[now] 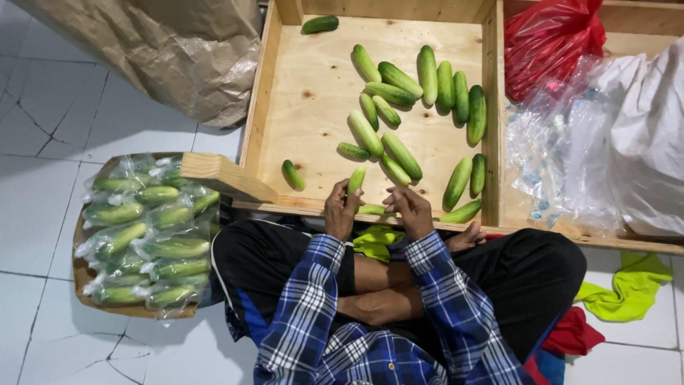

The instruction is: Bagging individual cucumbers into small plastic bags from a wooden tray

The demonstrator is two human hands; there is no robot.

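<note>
Head view, looking down on a person seated cross-legged on a white tiled floor point(43, 107) before a shallow wooden tray point(313, 85); the left hand point(340, 211) has its fingers closed around a small cucumber point(355, 180), held upright at the tray's near edge; the right hand point(410, 209) rests just beside it, fingers curled over a second cucumber point(372, 209) lying along the tray's front rail, though whether it is gripped or only touched cannot be told; loose cucumbers point(399, 85) lie scattered across the tray's plywood base, most toward its right side, one alone point(319, 24) at the far edge; to the left a basket point(84, 274) holds cucumbers sealed in clear bags point(146, 235). To handle the piece well, it appears best to keep the grip near the lower end, so the length stays visible for inspection, and to keep the other hand close for support. A yellow-green cloth point(376, 241) lies in the lap; a red plastic bag point(548, 39), clear plastic film point(548, 157) and a white sack point(648, 135) fill the adjoining compartment; a brown sack point(171, 50) is cut off at the top; the fingertips of both hands are hidden behind the knuckles; the contents of the bags at right cannot be made out.
</note>
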